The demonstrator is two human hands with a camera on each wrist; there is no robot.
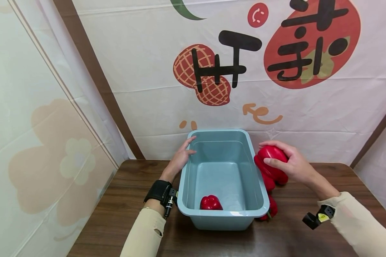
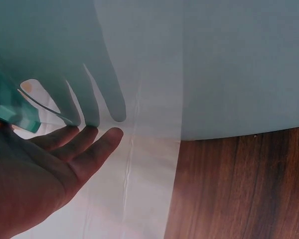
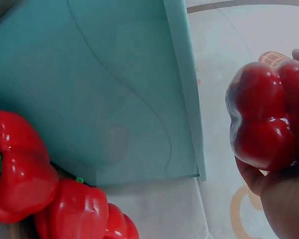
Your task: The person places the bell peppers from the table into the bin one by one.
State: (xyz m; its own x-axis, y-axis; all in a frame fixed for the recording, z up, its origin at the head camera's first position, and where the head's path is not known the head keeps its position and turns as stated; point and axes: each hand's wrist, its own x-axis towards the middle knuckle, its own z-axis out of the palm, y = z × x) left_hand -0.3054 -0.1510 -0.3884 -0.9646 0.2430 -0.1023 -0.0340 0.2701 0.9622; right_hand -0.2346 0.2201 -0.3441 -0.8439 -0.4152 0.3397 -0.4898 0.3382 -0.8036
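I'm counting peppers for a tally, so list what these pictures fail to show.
- Head view: the blue tub wall hides part of the loose peppers beside it, so their number is unsure.
- Head view: the pepper inside is half hidden by the near rim.
- Right wrist view: the held pepper and the right hand are cut by the frame edge.
- Left wrist view: the left hand shows only partly; no peppers appear.

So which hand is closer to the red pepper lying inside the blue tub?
Left, narrowly. The left hand rests on the tub rim's far left corner; the right hand holds another pepper outside the right wall, farther from the pepper inside.
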